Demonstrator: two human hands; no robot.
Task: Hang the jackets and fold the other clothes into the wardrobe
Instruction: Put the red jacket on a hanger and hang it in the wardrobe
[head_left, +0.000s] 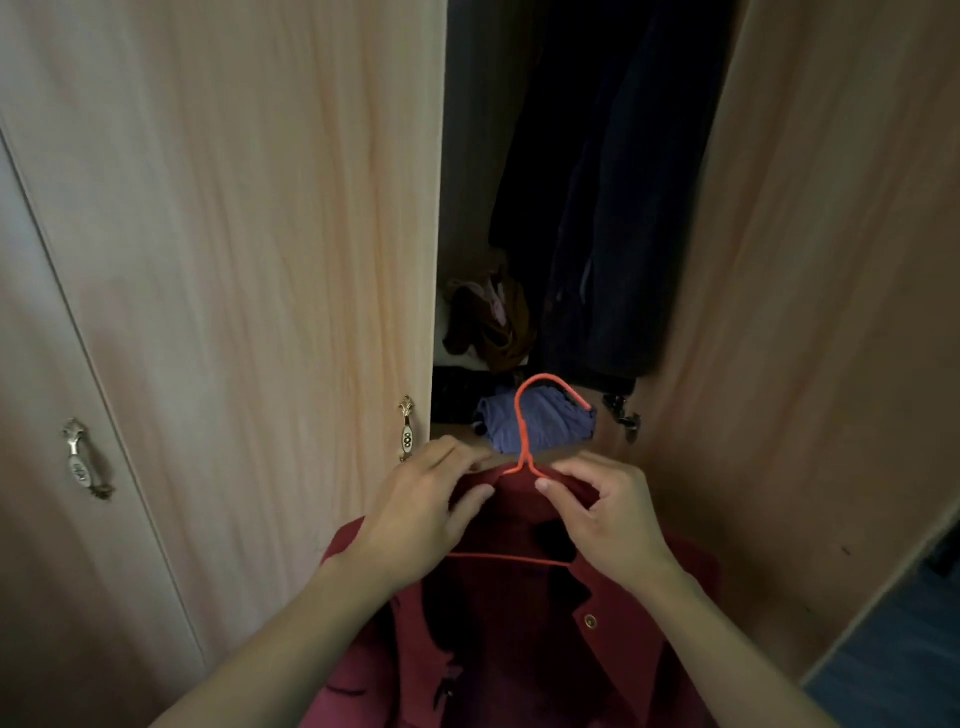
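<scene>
A dark red jacket (509, 639) hangs on an orange wire hanger (522, 431) right in front of the open wardrobe. The hanger's hook points up and to the right. My left hand (415, 514) pinches the jacket's collar on the left of the hanger neck. On the other side of the neck, my right hand (608, 519) pinches the collar between thumb and fingers. Both hands hold the cloth just below the hook.
The wardrobe opening shows dark garments hanging (602, 208), a brown crumpled pile (488, 322) and a folded blue-purple cloth (545, 423) on the shelf. A closed door with a metal handle (407, 426) stands left; an open door (831, 312) stands right.
</scene>
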